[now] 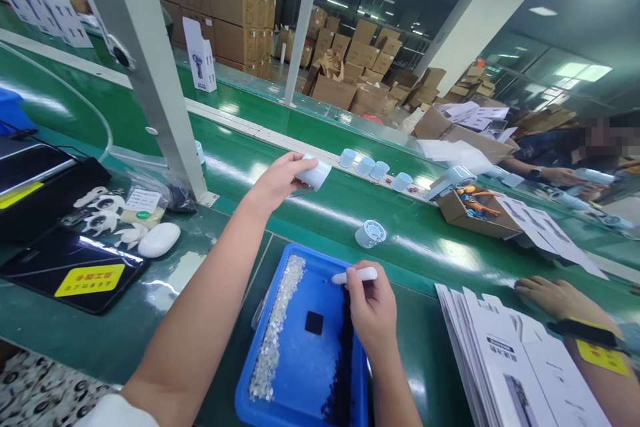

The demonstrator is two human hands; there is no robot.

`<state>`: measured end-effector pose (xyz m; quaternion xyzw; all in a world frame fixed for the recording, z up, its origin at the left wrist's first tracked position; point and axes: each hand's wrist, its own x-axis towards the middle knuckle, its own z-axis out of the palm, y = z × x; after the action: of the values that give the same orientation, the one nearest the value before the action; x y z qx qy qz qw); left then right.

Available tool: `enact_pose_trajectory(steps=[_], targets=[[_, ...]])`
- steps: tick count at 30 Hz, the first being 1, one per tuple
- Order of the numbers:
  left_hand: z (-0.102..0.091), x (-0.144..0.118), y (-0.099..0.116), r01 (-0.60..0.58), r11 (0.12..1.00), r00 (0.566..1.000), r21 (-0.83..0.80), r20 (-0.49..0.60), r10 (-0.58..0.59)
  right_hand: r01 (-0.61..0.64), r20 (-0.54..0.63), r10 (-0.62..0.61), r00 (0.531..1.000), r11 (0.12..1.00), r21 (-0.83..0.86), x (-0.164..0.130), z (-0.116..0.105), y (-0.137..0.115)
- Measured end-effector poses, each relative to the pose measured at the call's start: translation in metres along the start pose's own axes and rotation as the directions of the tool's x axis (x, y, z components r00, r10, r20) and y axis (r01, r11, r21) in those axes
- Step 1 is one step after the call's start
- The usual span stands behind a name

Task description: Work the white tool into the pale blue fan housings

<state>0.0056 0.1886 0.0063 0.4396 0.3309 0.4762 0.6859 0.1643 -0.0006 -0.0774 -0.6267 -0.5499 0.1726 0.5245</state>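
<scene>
Showing one moment at a green assembly-line worktop (440, 240), seen from the head camera only.

Head view, left hand: the left hand (277, 180) reaches forward over the worktop and grips a small white cup-shaped part (314, 173) between thumb and fingers; the part's open end points right and away.

Head view, right hand: the right hand (371, 307) is closed round a white pen-like tool (356, 275), whose long axis runs left to right, its free end pointing left.

Head view, tray: a blue tray (305, 353) lies directly under the right hand; a band of small clear beads (275, 333) runs along its left side, a dark band of small parts (343, 360) along its right, and a black square (314, 323) sits between.

Key relation: the cup-shaped part lies ahead and to the left of the tool, well apart from it; the tool's free end points roughly toward that side. The right hand is the nearer one to the tray.

Surroundings: a clear spool-like part (371, 233) stands on the worktop between the two hands; a row of pale blue cups (373, 167) sits further along the belt.

Other people: a co-worker's hand (550, 297) rests beside a stack of flat white cartons (505, 353) at right.
</scene>
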Motion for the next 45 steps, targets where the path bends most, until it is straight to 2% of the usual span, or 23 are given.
enact_pose_trajectory(steps=[5,10,15,17,20,21,22,24,26,28,32,45], targets=[[0.003,0.000,0.001,0.009,0.999,1.000,-0.042,0.011,-0.008,0.042,0.054,-0.040,0.998,0.999,-0.030,0.002,0.004,-0.005],[0.010,-0.001,0.003,0.034,0.990,0.999,-0.137,0.029,-0.030,0.105,0.219,-0.090,0.972,0.993,-0.060,0.001,0.004,-0.016],[0.017,0.000,0.000,0.069,0.982,0.998,-0.175,0.007,-0.069,0.155,0.147,-0.150,0.978,0.988,-0.027,-0.004,-0.007,-0.023],[0.020,0.000,-0.003,0.071,0.985,0.997,-0.158,0.000,-0.072,0.174,0.239,-0.170,0.956,0.985,0.006,-0.008,-0.010,-0.026],[0.023,-0.001,-0.009,0.070,0.993,0.997,-0.099,-0.003,-0.071,0.166,0.433,-0.170,0.885,0.985,0.047,-0.011,-0.010,-0.027],[0.025,-0.001,-0.012,0.075,0.995,0.997,-0.071,0.006,-0.075,0.157,0.424,-0.170,0.889,0.985,0.067,-0.012,-0.009,-0.027],[0.026,-0.002,-0.013,0.086,0.996,0.996,-0.036,0.022,-0.085,0.154,0.357,-0.179,0.917,0.983,0.100,-0.012,-0.009,-0.026],[0.031,-0.004,-0.017,0.116,0.992,0.991,0.049,0.068,-0.120,0.148,0.098,-0.170,0.980,0.968,0.202,-0.011,-0.009,-0.023],[0.037,-0.007,-0.019,0.141,0.980,0.982,0.140,0.106,-0.156,0.137,-0.151,-0.093,0.984,0.939,0.314,-0.009,-0.009,-0.021],[0.046,-0.011,-0.021,0.152,0.964,0.975,0.218,0.128,-0.182,0.088,-0.258,0.014,0.966,0.921,0.380,-0.007,-0.011,-0.021],[0.061,-0.019,-0.023,0.150,0.937,0.967,0.317,0.149,-0.205,-0.012,-0.264,0.136,0.955,0.906,0.423,-0.003,-0.013,-0.021],[0.072,-0.027,-0.017,0.131,0.921,0.957,0.367,0.197,-0.214,-0.084,-0.235,0.199,0.951,0.901,0.425,0.000,-0.014,-0.019]])
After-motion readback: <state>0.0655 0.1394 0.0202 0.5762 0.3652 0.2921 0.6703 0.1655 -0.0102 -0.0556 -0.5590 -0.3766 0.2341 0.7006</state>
